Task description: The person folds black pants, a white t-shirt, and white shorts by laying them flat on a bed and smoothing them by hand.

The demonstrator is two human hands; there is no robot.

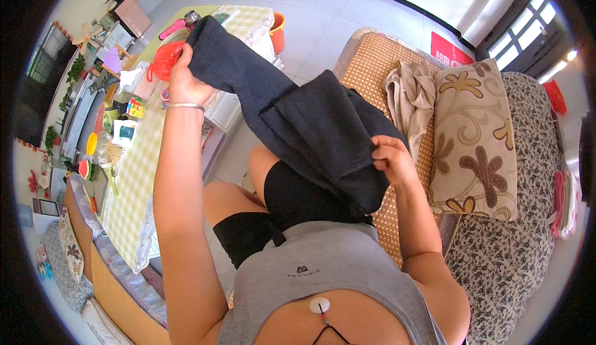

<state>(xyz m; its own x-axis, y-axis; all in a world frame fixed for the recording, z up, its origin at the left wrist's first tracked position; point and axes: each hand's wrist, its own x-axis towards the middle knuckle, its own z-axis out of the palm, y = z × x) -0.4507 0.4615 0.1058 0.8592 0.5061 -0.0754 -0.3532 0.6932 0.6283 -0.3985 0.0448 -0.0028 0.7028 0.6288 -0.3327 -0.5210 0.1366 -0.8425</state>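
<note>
- At eight o'clock, a flower-patterned cushion (70, 246) leans on a seat at the far left edge.
- At nine o'clock, a long counter (139, 174) wears a green-and-white checked cloth with a lacy border; small household items crowd its left side, a yellow oval piece (92, 144) among them.
- At ten o'clock, a red plastic bag (163, 62) shows just beside the left hand; whether they touch, I cannot tell.
- Also at ten o'clock, the left hand (188, 79), a silver bangle (186, 105) at its wrist, grips the end of one leg of the black trousers, its fingers mostly hidden by the fabric.
- At twelve o'clock, an orange bucket (279, 33) stands beyond the counter's end.
- In the centre, the black trousers (323, 134) stretch from ten o'clock to three o'clock between both hands, partly doubled over, above the person's lap.
- At one o'clock, a woven seat mat (382, 53) covers the couch.
- At three o'clock, the right hand (395, 161) pinches the trousers' right edge, fingers curled.
- At two o'clock, a crumpled beige cloth (411, 100) lies on the mat.
- At three o'clock, a beige floral pillow (477, 140) rests against a black-and-white patterned cover (515, 252), which reaches down to four o'clock.
</note>
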